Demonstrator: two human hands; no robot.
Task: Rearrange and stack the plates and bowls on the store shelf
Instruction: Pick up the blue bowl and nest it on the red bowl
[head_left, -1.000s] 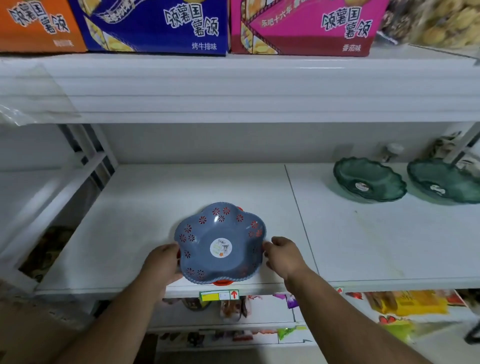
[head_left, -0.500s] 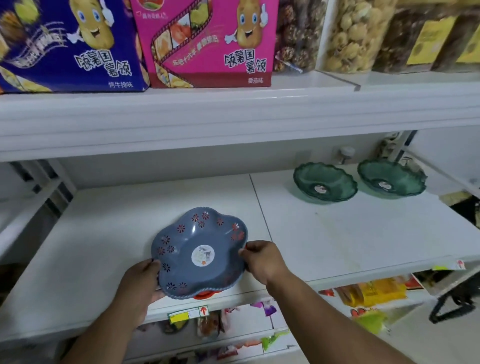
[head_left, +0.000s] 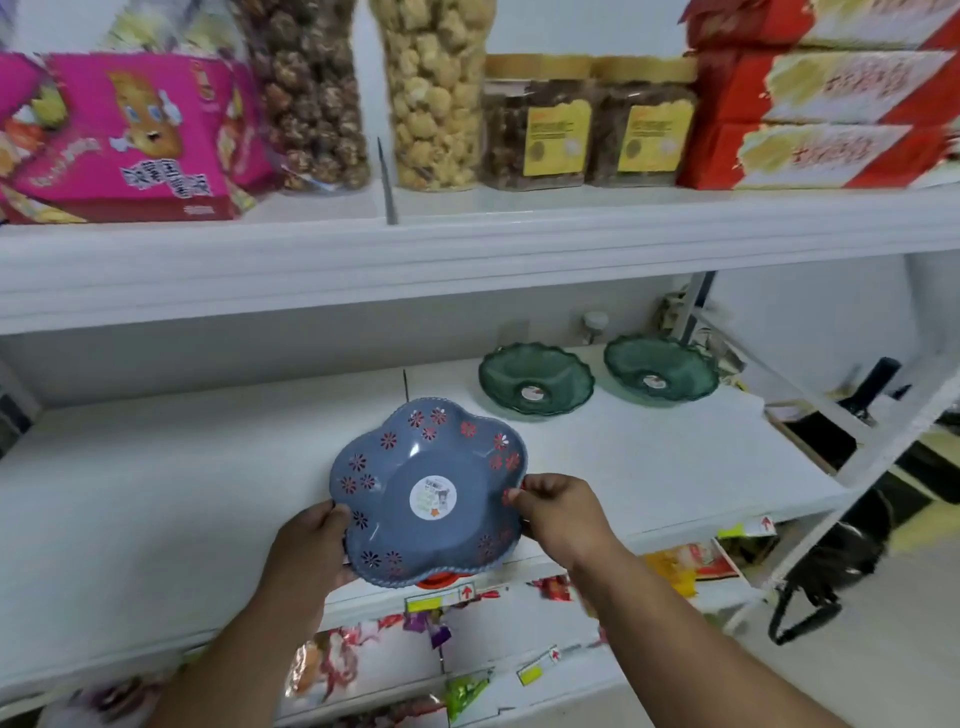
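Observation:
A blue flower-shaped bowl (head_left: 431, 493) with red flower cut-outs and a round sticker in its middle is held over the front edge of the white shelf (head_left: 156, 493). A red piece shows under its near rim. My left hand (head_left: 311, 545) grips its left rim and my right hand (head_left: 561, 514) grips its right rim. Two dark green scalloped bowls sit side by side at the back right of the same shelf, the left green bowl (head_left: 535, 379) and the right green bowl (head_left: 660, 366), each with a small sticker inside.
The upper shelf (head_left: 467, 244) carries a pink snack box (head_left: 124, 140), jars of snacks (head_left: 431, 93) and red boxes (head_left: 821, 104). A slanted white bracket (head_left: 810, 395) closes the shelf's right end. Packaged goods lie on the lower shelf (head_left: 415, 654).
The view has swung right and up. The blue bowl, held in both hands, has moved rightward along the shelf front, closer to the green bowls.

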